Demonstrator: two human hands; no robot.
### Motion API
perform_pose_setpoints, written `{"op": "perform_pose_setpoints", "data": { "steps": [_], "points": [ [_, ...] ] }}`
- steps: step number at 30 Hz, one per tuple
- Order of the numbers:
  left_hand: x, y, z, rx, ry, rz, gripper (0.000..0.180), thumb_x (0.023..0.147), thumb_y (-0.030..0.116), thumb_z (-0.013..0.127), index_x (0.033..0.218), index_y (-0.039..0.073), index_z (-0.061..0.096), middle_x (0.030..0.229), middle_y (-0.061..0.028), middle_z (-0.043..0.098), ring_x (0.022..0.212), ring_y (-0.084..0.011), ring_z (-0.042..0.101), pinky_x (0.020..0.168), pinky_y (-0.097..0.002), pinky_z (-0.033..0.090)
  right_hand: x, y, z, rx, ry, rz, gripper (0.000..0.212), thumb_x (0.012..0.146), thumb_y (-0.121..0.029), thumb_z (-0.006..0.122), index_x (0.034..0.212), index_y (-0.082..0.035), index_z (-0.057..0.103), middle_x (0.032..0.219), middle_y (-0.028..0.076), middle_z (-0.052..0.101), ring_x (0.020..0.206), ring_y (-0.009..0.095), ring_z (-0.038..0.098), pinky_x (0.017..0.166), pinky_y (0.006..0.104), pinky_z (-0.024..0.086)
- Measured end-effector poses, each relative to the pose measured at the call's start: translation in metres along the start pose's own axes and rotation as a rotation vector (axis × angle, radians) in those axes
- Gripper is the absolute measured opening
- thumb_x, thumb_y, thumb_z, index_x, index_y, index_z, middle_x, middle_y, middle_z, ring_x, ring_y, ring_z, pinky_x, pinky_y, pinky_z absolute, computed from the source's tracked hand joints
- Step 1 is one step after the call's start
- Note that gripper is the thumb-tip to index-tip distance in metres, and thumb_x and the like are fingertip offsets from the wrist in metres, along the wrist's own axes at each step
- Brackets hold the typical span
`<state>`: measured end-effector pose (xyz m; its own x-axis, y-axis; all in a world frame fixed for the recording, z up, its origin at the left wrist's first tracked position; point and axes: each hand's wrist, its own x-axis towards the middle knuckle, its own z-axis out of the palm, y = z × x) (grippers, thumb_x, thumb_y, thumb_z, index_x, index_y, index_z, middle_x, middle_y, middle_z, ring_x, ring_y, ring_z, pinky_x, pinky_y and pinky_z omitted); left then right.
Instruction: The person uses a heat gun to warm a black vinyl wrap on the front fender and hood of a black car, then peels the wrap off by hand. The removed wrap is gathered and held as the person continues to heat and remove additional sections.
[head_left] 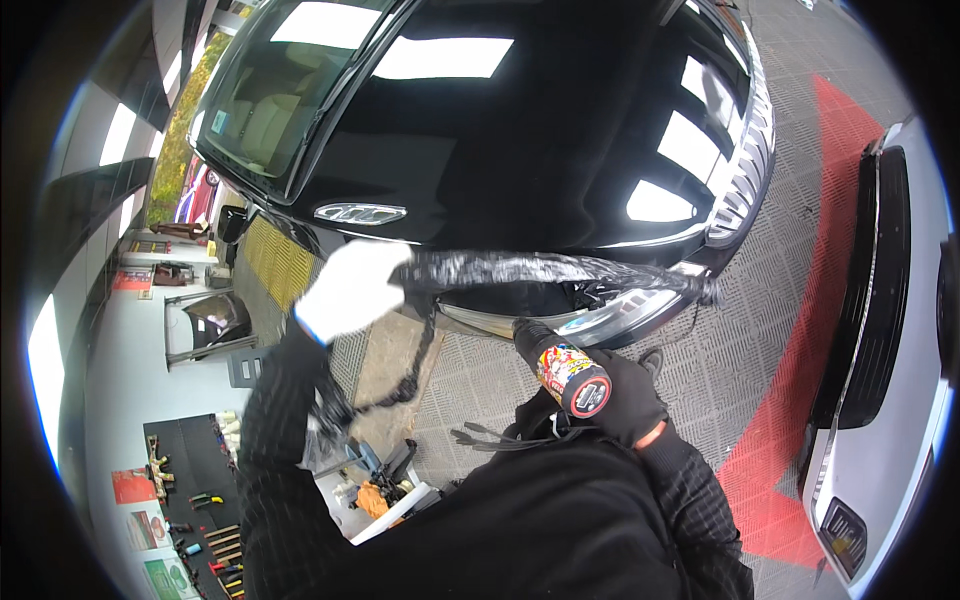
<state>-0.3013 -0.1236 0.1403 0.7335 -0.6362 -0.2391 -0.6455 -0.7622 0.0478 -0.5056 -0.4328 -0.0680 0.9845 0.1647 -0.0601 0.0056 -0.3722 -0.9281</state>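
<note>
My left hand [355, 290], in a white glove, is closed at the left end of a crumpled strip of glossy black film [530, 268]. The strip stretches across the front corner of the black car, just above the headlight [630, 312]. From near this hand a thin twisted length of the same film [408, 385] dangles. My right hand [628, 402], in a black glove, grips a heat gun [568, 378] with a colourful stickered body. Its dark nozzle points away from me, toward the headlight area under the film. My right fingers are partly hidden.
The black car's hood [500, 150] fills the far side. A white cart [420, 498] with tools and an orange cloth stands close at lower left. A tool board [190, 490] lines the left wall. At right is a light-coloured car [895, 400] beside red floor tiles [790, 440].
</note>
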Motion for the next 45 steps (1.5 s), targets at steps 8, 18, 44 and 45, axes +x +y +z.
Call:
{"op": "perform_pose_setpoints", "data": {
  "steps": [8, 18, 44, 45],
  "points": [
    [0.119, -0.106, 0.009, 0.352, 0.618, -0.004, 0.038, 0.087, 0.010, 0.074, 0.126, 0.008, 0.072, 0.122, -0.0144, 0.074, 0.115, -0.0361, 0.069, 0.101, -0.0480, 0.054, 0.004, 0.002, 0.012, -0.074, -0.055, 0.058, 0.067, 0.079, -0.043, 0.091, 0.133, -0.009, 0.071, 0.113, 0.020, 0.077, 0.100, 0.042, 0.076, 0.084, 0.0512, 0.061],
    [-0.028, -0.028, 0.221, -0.723, 0.674, -0.857, 0.039, 0.090, 0.022, 0.091, 0.115, 0.001, 0.069, 0.108, -0.0133, 0.071, 0.098, -0.0272, 0.068, 0.095, -0.0413, 0.056, 0.018, -0.009, 0.046, -0.074, 0.000, 0.097, 0.066, 0.081, -0.039, 0.091, 0.137, -0.009, 0.071, 0.118, 0.020, 0.078, 0.106, 0.040, 0.076, 0.088, 0.0478, 0.061],
    [-0.021, -0.073, 0.282, -1.370, 0.586, -0.537, 0.021, 0.103, 0.010, 0.072, 0.093, 0.007, 0.053, 0.084, -0.0005, 0.049, 0.074, -0.0118, 0.050, 0.067, -0.0298, 0.049, -0.002, -0.012, 0.087, -0.002, 0.072, 0.073, 0.062, 0.081, -0.037, 0.091, 0.134, -0.011, 0.073, 0.118, 0.018, 0.078, 0.107, 0.040, 0.075, 0.090, 0.0481, 0.061],
    [-0.022, -0.070, 0.280, -1.379, 0.584, -0.531, 0.020, 0.103, 0.008, 0.070, 0.095, 0.008, 0.052, 0.085, 0.0009, 0.049, 0.075, -0.0095, 0.050, 0.067, -0.0281, 0.049, -0.002, -0.012, 0.086, 0.024, 0.062, 0.064, 0.063, 0.081, -0.037, 0.091, 0.135, -0.011, 0.073, 0.119, 0.018, 0.078, 0.108, 0.040, 0.075, 0.090, 0.0484, 0.061]
  ]
}}
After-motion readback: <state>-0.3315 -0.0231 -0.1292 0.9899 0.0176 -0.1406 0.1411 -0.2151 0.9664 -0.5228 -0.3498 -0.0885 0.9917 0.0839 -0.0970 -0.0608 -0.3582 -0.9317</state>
